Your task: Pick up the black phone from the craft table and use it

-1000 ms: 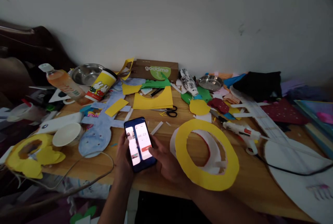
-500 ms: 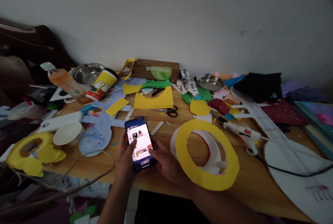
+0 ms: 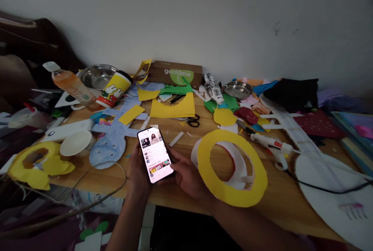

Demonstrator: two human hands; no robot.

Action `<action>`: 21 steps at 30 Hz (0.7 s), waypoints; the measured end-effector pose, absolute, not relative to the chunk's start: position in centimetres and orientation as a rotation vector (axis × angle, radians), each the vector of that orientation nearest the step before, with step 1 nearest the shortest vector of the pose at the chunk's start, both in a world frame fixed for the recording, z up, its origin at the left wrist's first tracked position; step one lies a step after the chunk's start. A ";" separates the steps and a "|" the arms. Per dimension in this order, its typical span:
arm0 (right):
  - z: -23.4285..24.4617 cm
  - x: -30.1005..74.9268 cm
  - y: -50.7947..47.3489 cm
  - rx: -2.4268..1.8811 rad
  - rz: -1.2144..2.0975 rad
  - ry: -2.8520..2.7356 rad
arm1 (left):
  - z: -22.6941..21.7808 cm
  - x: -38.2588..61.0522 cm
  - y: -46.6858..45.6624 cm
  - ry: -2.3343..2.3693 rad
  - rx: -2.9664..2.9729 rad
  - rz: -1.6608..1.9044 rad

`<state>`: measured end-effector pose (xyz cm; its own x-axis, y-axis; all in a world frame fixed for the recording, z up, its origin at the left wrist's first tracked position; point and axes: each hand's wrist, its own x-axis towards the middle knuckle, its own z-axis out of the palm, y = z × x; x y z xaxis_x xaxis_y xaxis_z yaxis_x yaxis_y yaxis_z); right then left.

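Observation:
A smartphone (image 3: 155, 155) with a lit white screen is held over the near edge of the wooden table (image 3: 279, 200). My left hand (image 3: 139, 173) wraps its left side from below, closed on it. My right hand (image 3: 188, 177) grips its right edge with the thumb at the screen's side. Just right of the phone lies a large yellow paper ring (image 3: 231, 167) on a white ring. A light blue paper cut-out (image 3: 112, 144) lies to the left of the phone.
A white glue gun (image 3: 272, 146) with a black cord lies to the right, scissors (image 3: 190, 121) behind the phone. At back stand a brown box (image 3: 177, 73), two steel bowls, a yellow cup (image 3: 114, 89) and a bottle (image 3: 71, 86). A paper cup (image 3: 76, 143) lies left.
The phone screen has gone from a split timer view to a white page. My left thumb has come off the screen, and the view has shifted slightly.

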<state>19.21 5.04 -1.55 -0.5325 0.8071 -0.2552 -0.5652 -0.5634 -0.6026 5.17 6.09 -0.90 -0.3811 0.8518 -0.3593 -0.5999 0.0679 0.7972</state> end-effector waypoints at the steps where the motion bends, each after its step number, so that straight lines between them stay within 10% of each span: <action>1: -1.7 19.1 5.0 -0.674 2.106 -0.600 | -0.9 5.2 6.0 1.163 0.312 1.597; 21: -1.5 19.3 5.0 -1.060 1.723 -0.935 | -1.1 5.1 5.1 1.147 0.351 1.574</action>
